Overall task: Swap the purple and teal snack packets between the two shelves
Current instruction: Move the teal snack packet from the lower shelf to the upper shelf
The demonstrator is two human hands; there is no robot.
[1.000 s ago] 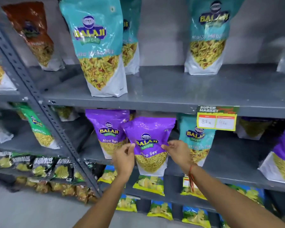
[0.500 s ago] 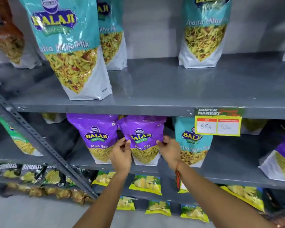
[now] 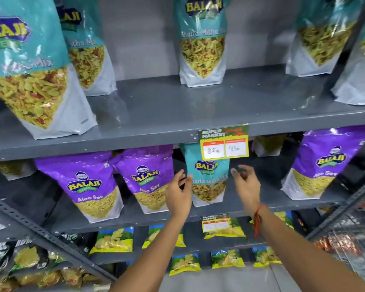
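On the middle shelf (image 3: 272, 202), a teal Khatta Mitha Mix packet (image 3: 208, 182) is standing upright between two purple Aloo Sev packets on its left and one more purple packet (image 3: 327, 165) far on its right. The left hand (image 3: 178, 193) is hovering at the left edge of the teal packet, fingers spread and loose, holding nothing; I cannot tell if it is touching the film. The right hand (image 3: 248, 185) is open too, a little apart from the packet's right edge, with a red thread (image 3: 257, 218) on the wrist.

The packet is looking light and soft, a glossy pouch filled with loose crisp mix. I think it will be slippery and will crumple under a strong squeeze, so both side edges near the middle seem the good place to hold, or the flat sealed top.

The nearest purple Aloo Sev packet (image 3: 149, 178) is standing just beside the left hand and could be knocked over. The yellow price tag (image 3: 224, 144) is hanging from the upper shelf (image 3: 177, 114) and is covering the top of the teal packet, so lifting straight up is risking a snag; pulling forward first seems safer. On the upper shelf, more teal packets are standing with a free gap between them. Lower down, small yellow chip packets (image 3: 114, 240) are lying in rows.
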